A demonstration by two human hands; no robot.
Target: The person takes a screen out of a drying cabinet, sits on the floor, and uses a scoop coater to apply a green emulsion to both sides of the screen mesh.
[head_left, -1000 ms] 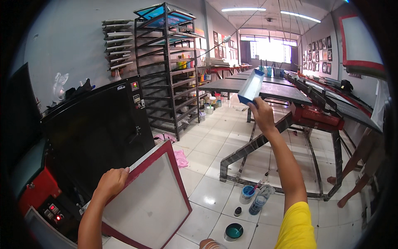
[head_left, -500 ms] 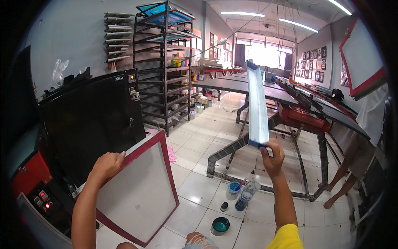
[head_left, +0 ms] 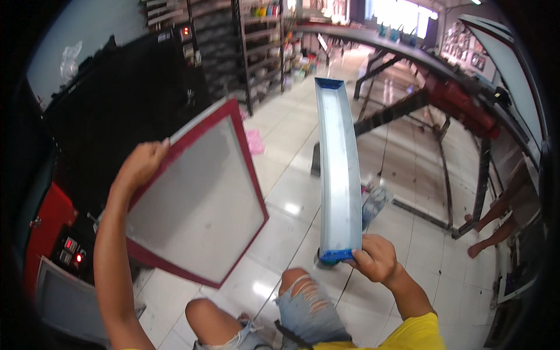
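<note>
Metal trough [head_left: 337, 175] likely stiff, light; right hand [head_left: 376, 258] clenched its near blue end. Left hand [head_left: 142, 165] gripped maroon screen frame [head_left: 201, 198] top edge.

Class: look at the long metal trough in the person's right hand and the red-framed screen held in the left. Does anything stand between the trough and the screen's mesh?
Nothing visible does. The right hand grips the trough by its near blue end; the left hand holds the screen at its top edge. Only open air over the tiled floor separates them.
</note>
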